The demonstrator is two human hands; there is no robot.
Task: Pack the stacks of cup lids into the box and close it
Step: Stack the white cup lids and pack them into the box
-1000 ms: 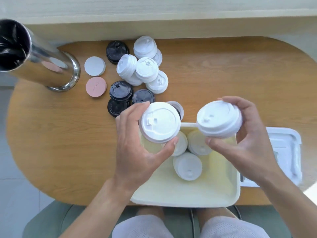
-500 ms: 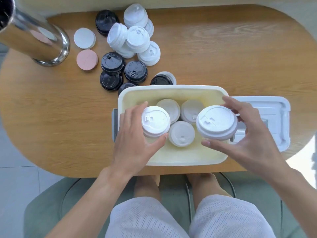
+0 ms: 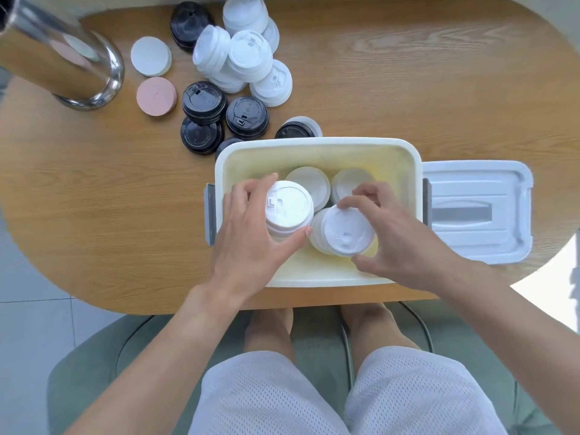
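1. Head view: at frame centre our left hand [image 3: 251, 233] clasped a white lid stack [image 3: 288, 207] inside the box [image 3: 317, 146], while our right hand [image 3: 398, 237] pinched a second stack [image 3: 343, 230] tilted beside it.
2. We judged it best to seat both upright, snug against the two rear stacks [image 3: 309, 185].
3. The box cover [image 3: 477, 215] lay right; more lids [image 3: 248, 58] waited upper left.
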